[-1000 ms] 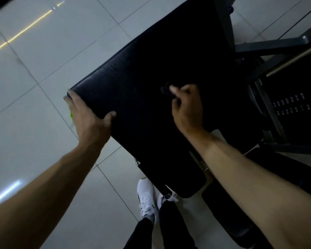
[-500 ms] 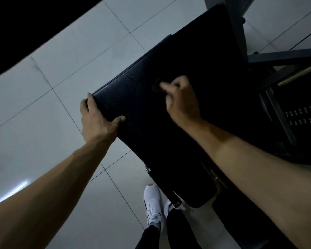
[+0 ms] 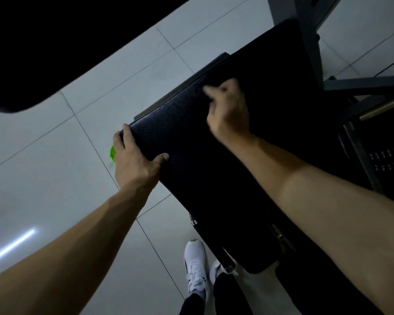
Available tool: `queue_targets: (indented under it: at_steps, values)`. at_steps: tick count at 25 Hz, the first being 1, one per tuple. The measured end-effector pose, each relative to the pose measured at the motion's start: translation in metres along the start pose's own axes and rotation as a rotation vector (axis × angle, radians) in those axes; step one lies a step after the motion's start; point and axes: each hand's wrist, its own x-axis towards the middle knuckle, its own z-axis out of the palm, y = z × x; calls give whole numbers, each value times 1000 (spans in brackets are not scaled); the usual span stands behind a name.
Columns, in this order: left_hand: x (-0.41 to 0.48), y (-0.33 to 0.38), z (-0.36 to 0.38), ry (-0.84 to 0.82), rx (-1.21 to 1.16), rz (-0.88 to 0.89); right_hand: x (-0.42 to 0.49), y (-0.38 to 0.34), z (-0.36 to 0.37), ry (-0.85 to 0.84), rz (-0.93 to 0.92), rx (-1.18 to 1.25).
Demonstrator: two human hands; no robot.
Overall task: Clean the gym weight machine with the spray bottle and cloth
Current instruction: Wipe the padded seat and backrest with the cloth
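The weight machine's black padded bench runs diagonally across the view. My left hand grips its near left corner, fingers round the edge and thumb on top. My right hand rests on the upper part of the pad with its fingers curled round a dark cloth, which hardly shows against the black pad. A bright green object, perhaps the spray bottle, stands on the floor and is mostly hidden behind my left hand.
The grey steel frame and a weight stack stand to the right. A large dark shape fills the upper left. My white shoes are on the pale tiled floor below the pad.
My right hand with the cloth has slid up the pad away from me. The view has shifted, and my left hand keeps its hold on the pad's corner.
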Motion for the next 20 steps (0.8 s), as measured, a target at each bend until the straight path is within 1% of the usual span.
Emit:
queue_targets:
  at_steps: [2,3,4,6,7,8,9,12,13,14,15,17,18,19,20]
  values:
    - [0,1,1,7,-4,-6,22,-6,0,36,238,-8]
    - [1,1,2,7,1,-13,19,-21,3,28,268,-24]
    - [1,1,2,7,8,-16,9,-40,8,-20,210,-27]
    - [2,-1,1,3,25,-14,-21,-70,15,-231,-45,-30]
    - [2,-1,0,0,27,-12,-27,-73,16,-315,-172,-48]
    - [2,-2,0,-4,20,-11,-21,-68,13,-335,-238,-56]
    - [1,-2,-1,-9,10,-9,-5,-58,9,-308,-208,-55]
    - [0,-4,1,5,-10,-1,38,-31,-5,-132,123,-53]
    - [0,-4,2,5,-14,-10,38,-33,-3,-113,191,-66]
    - [0,-4,2,1,-17,-20,33,-45,3,-119,189,-79]
    - [0,-5,2,-1,-15,-25,23,-65,11,-147,125,-71]
    - [-1,-6,0,-8,-15,-15,-5,-108,26,-310,-75,-37]
    - [-2,-6,1,-9,-29,-6,-16,-118,30,-404,-173,-35]
    - [-2,-7,0,-8,-50,-10,-17,-118,33,-460,-245,-43]
    - [-2,-8,-1,-14,-73,-27,-11,-109,29,-465,-261,-51]
